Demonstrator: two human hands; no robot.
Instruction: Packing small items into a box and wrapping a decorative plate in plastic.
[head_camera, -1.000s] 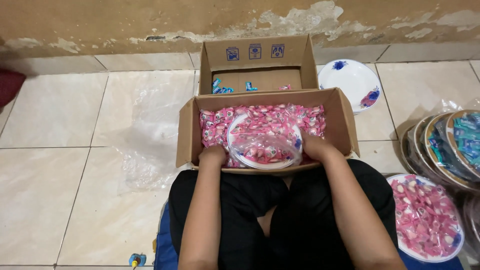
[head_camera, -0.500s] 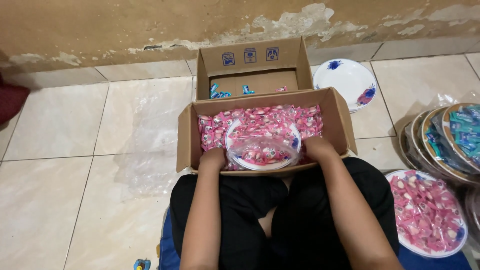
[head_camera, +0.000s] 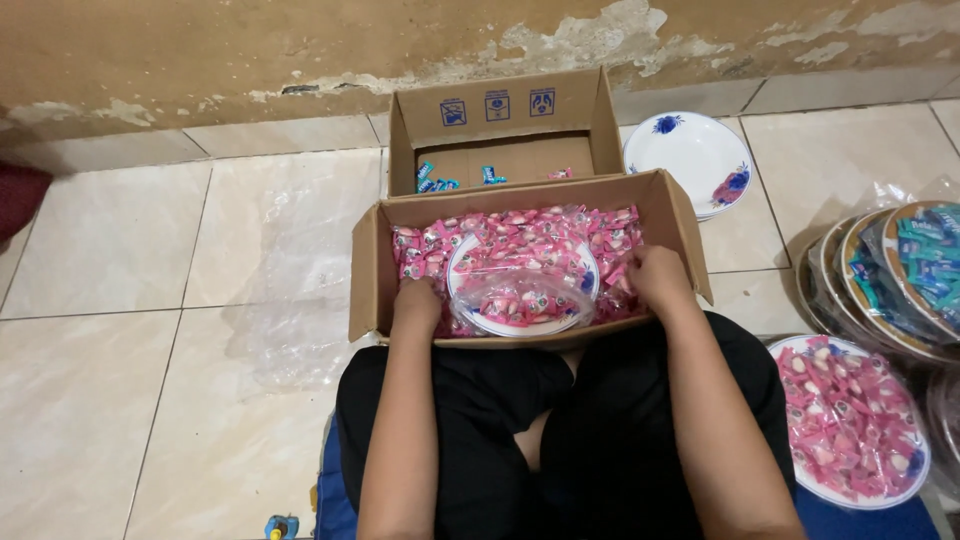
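Note:
A cardboard box (head_camera: 368, 275) full of pink wrapped candies (head_camera: 520, 232) rests against my knees. Inside it sits a white plate (head_camera: 468, 258) with pink candies and a clear plastic bag (head_camera: 515, 297) lying over it. My left hand (head_camera: 416, 303) is in the box at the plate's left edge, fingers down among the candies. At the plate's right edge my right hand (head_camera: 660, 278) curls into the candies. Whether either hand grips the plate rim is hidden.
A second cardboard box (head_camera: 500, 125) behind holds a few blue candies. An empty white plate with blue flowers (head_camera: 690, 155) lies to its right. Wrapped plates of blue candies (head_camera: 905, 275) stack at the right, with a plate of pink candies (head_camera: 850, 420) by my right knee. Clear plastic sheet (head_camera: 285, 335) lies on the tiled floor.
The plate now shows more bare white rim, with the candies and plastic bag gathered toward its near side. Both hands stay at the plate's edges.

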